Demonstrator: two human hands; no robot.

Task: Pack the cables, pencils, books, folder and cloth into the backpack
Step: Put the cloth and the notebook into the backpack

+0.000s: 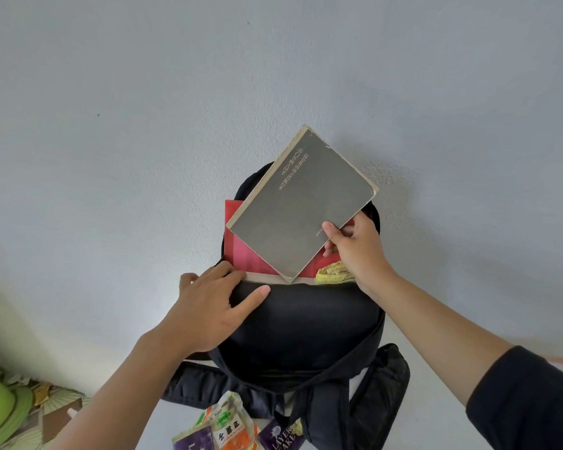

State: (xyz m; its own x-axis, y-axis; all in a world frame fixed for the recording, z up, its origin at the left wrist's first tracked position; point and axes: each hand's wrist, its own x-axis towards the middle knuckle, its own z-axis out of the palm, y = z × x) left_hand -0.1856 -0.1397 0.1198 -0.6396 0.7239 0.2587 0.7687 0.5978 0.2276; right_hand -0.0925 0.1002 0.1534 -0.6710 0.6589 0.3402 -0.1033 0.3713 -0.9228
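Backpack (299, 323): black, soft woven fabric, slumped on a pale surface with its mouth open on the far side. Padded straps trail on the near side. I judge it will sag shut unless the rim is held down. The left hand (208, 303) lies on the front panel at the rim, fingers fairly straight and close together, thumb spread across the fabric, pressing.

Book (299, 206): grey matte cover, worn rounded corners, yellowed page edges. It is tilted, with its lower corner dipped into the mouth and most of it outside. I read it as light, stiff enough to slide in edge-first, and slightly bendy. The cover looks grippy, not slick. The right hand (355, 251) pinches it at the lower right edge, thumb on the cover and fingers behind. That hold looks right to me for steering the corner down.

Folder (241, 251): red, thin, flat, standing in the bag behind the book with its top poking out.

Cloth (333, 276): yellow, crumpled, soft, tucked inside the mouth just beside the right hand.

Cables, pencils: not visible.
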